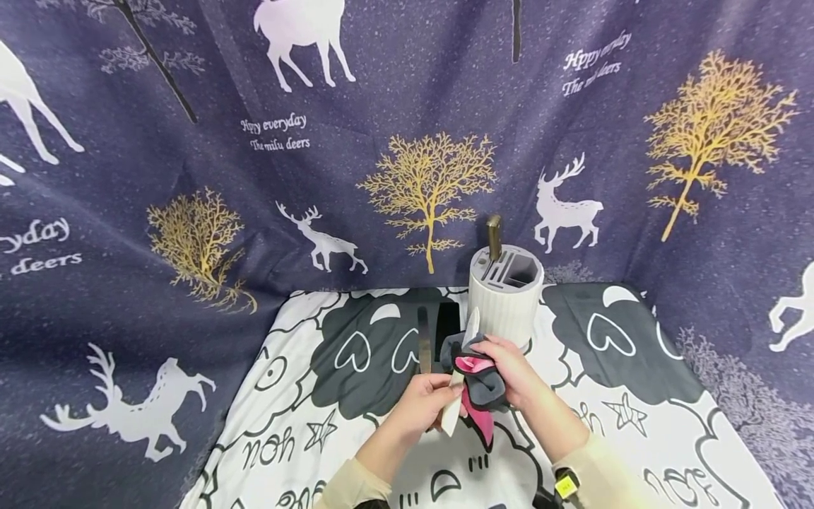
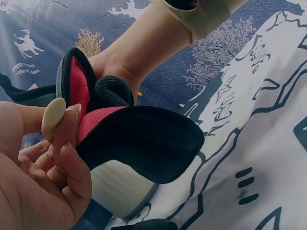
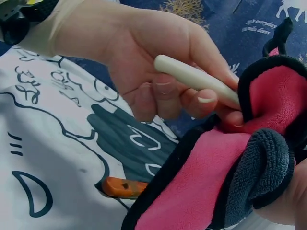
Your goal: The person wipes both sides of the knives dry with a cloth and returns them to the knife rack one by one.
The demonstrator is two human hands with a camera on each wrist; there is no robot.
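Plain cream sleeves (image 1: 356, 484), chunky black wrist straps (image 3: 19, 21) left and right, bright little yellow square (image 1: 566, 486) on the right one

There are 2 hands (image 1: 425, 404) (image 1: 514, 366), 1 cloth (image 1: 488, 390), 1 holder (image 1: 502, 304).

a cloth-draped nook with a homely look; which room it is, the views do not tell.
a black-and-white cartoon cloth (image 1: 286, 410) is spread flat, and navy fabric (image 1: 413, 92) printed with white deer, gold trees and cheery lettering hangs along its back, left and right edges, like makeshift walls. near the cloth's back edge, right of the middle, stands a white ribbed knife holder (image 1: 499, 311) with one handle (image 1: 494, 238) sticking out; that and a grey-and-pink towel (image 1: 485, 387) are household goods.
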